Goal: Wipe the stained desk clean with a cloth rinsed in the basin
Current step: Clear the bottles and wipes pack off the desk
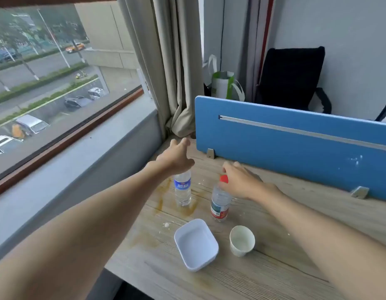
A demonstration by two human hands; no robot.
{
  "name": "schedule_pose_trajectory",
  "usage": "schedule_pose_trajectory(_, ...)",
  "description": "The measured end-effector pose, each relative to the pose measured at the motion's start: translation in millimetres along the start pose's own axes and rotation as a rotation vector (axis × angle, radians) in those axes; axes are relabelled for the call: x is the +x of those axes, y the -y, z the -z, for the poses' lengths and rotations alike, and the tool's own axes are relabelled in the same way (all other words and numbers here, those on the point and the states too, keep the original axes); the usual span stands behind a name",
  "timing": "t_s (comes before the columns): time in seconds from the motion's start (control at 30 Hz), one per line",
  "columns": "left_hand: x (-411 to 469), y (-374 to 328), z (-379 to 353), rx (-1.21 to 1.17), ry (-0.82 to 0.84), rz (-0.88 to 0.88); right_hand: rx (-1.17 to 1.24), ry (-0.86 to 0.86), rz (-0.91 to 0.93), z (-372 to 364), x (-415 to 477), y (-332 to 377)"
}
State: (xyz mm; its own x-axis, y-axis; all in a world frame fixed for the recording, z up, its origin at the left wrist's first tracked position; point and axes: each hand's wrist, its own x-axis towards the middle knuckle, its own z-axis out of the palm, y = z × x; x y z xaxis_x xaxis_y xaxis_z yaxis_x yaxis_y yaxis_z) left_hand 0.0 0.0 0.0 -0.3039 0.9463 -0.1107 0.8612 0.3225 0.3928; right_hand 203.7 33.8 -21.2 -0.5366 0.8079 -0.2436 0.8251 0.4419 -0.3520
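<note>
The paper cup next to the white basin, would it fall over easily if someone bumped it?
Probably yes. The paper cup looks almost empty and thin-walled, so it is likely light and would slide or tip from a small knock. Squeezed, it would probably crumple. On its side, its tapered shape might roll it in a curve.

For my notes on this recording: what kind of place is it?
Probably an office workstation beside a window: a wooden desk with a blue divider panel, and a black office chair behind it.
</note>
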Motion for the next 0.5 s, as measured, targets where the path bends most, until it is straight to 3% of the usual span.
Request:
schedule_pose_trajectory(0.2,23,20,-44,0.105,0.154,0.156,-0.063,0.045,-0.019,-27,26,-15)
schedule_pose_trajectory(0.5,35,39,-48,0.004,0.012,0.121,-0.018,-0.067,-0.075,-28,38,0)
